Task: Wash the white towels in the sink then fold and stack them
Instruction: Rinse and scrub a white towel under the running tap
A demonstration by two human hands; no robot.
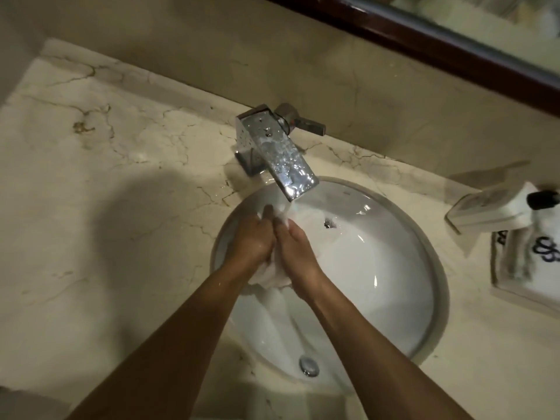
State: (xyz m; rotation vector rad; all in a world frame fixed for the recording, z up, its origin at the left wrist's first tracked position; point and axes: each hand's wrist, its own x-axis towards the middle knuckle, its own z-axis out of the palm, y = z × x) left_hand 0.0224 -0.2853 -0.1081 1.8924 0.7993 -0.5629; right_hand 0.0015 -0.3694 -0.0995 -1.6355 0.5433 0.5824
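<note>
The white towel is bunched between both palms, over the left half of the sink directly under the faucet stream. The left hand and right hand press it from either side, fingers pointing toward the spout. Its long axis apparently hangs down toward the near rim. Both hands are equally near.

Two bare forearms are showing, no sleeves reaching them, with left hand and right hand glistening wet
</note>
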